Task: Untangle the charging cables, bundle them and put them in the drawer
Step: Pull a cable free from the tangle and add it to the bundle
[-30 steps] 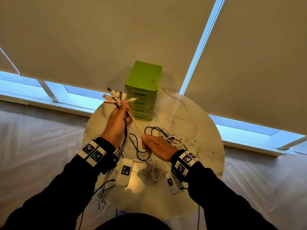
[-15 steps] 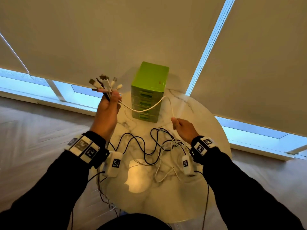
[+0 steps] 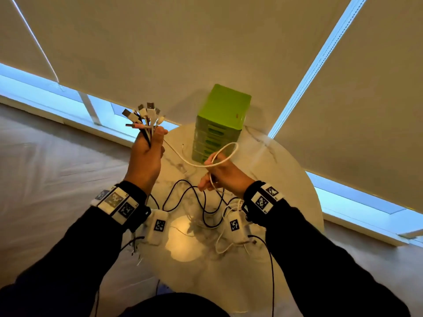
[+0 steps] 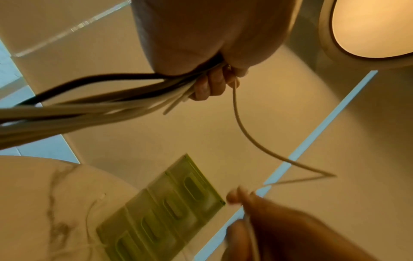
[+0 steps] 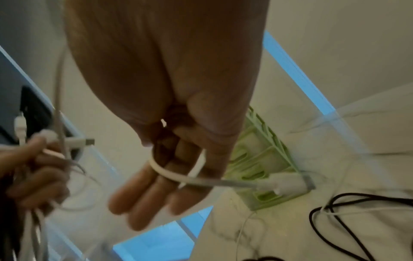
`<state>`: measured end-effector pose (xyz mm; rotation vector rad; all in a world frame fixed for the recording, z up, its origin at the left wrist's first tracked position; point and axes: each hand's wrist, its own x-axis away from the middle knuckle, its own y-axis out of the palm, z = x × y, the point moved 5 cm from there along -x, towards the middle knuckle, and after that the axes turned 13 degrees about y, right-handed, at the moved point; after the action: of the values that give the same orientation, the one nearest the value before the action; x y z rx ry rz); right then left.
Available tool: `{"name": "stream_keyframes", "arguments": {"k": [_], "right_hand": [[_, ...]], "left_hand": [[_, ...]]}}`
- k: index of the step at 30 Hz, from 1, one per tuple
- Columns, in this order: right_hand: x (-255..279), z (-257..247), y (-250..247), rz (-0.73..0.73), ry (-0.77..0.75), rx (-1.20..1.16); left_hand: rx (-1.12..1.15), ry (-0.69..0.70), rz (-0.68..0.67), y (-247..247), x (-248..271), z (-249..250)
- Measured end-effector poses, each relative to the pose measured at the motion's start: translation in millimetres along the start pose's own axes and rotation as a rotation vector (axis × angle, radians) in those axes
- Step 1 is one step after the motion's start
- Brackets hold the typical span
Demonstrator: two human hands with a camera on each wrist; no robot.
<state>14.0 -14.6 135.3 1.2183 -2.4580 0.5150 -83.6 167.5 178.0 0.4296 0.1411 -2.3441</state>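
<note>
No readable text, brand or number shows anywhere; the wrist bands [image 3: 115, 203] carry only black-and-white square marker patterns.

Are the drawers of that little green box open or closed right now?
Closed, as far as the head view shows. Every drawer front of the green box sits flush in the stack, none pulled out; no cable is inside yet.

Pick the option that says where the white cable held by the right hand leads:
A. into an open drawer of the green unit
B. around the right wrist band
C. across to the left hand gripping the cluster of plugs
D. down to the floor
C: the white cable arcs from the right hand over to the left hand, which grips the cluster of plugs.
</note>
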Motion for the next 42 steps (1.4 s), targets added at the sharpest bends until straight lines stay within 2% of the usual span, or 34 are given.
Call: {"name": "stream_keyframes", "arguments": {"k": [4, 7, 10, 13, 15, 16, 19, 21, 23, 25, 27, 30, 33, 35, 37, 39, 42], "right_hand": [[-40.8, -4.0, 48.9, -0.012, -0.121, 0.55], [-58.7, -22.1, 101.1, -0.179, -0.099, 0.595], [-63.5, -36.7, 156.8, -0.354, -0.113, 0.525], [-72.9, -18.7, 202.2, -0.42, -0.024, 0.416], [-84.4, 17.2, 223.4, -0.408, 0.101, 0.46], [-90.8, 38.3, 229.2, -0.406, 0.167, 0.533], [-97.1, 85.8, 236.5, -0.498, 0.334, 0.94], [-99.7, 86.6, 231.9, -0.484, 0.287, 1.072], [-103.1, 58.5, 226.6, -0.279, 0.095, 0.998], [-101.5, 20.4, 226.1, -0.111, -0.088, 0.744], [-99.5, -13.1, 239.3, -0.18, -0.154, 0.517], [-96.5, -44.4, 261.6, -0.315, -0.205, 0.454], [-102.4, -57.4, 257.5, -0.208, -0.262, 0.364], [-116.9, -50.9, 242.0, -0.095, -0.153, 0.167], [-129.7, -37.2, 228.6, -0.064, -0.015, 0.077], [-135.2, -15.5, 225.9, -0.164, 0.158, 0.195], [-123.2, 23.2, 233.0, -0.369, 0.436, 0.67]], "left_hand": [[0.012, -0.008, 0.156, -59.4, -6.5, 6.7], [0.015, -0.03, 0.237, -97.9, -1.1, 11.3], [0.003, -0.038, 0.298, -130.5, 6.0, 15.1], [-0.042, -0.039, 0.359, -161.8, 12.2, 11.5], [-0.088, -0.053, 0.384, -180.2, 18.5, 4.3], [-0.116, -0.069, 0.389, -187.7, 21.9, -1.3], [-0.195, -0.142, 0.385, -208.7, 34.1, -21.3], [-0.253, -0.188, 0.366, -217.2, 41.0, -34.5], [-0.306, -0.218, 0.354, -223.7, 45.9, -44.5], [-0.324, -0.238, 0.329, -225.4, 48.4, -52.1], [-0.336, -0.248, 0.279, -224.2, 48.9, -56.7], [-0.384, -0.246, 0.175, -221.6, 46.2, -59.7], [-0.399, -0.247, 0.151, -226.5, 43.1, -59.5], [-0.326, -0.273, 0.222, -237.1, 42.0, -60.4], [-0.157, -0.277, 0.313, -246.6, 40.1, -60.1], [-0.008, -0.252, 0.395, -254.1, 36.3, -57.8], [0.054, -0.218, 0.421, -260.0, 29.9, -53.0]]}}
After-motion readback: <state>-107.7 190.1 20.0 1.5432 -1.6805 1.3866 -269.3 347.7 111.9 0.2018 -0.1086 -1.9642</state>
